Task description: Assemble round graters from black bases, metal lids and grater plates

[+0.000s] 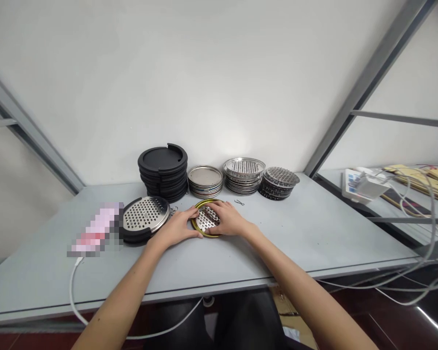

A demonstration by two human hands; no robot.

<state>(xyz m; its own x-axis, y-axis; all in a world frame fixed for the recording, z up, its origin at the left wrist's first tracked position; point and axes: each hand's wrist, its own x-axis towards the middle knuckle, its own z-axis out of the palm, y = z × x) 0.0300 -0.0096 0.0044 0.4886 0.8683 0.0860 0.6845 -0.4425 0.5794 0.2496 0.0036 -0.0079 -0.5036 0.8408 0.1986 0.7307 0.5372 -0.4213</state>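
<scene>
A round gold-rimmed ring with a perforated metal disc in it lies flat on the grey table. My left hand grips its left edge, fingers curled round the rim. My right hand lies over its right side, fingers bent and pressing on the disc. Just left of them sits a finished black disc with a perforated steel top. A small wire clip lies behind my right hand.
Along the wall stand stacks: black lids, flat metal rings, perforated trays and dark perforated discs. A blurred pink object with a white cable lies left. A side shelf holds a power strip and cables.
</scene>
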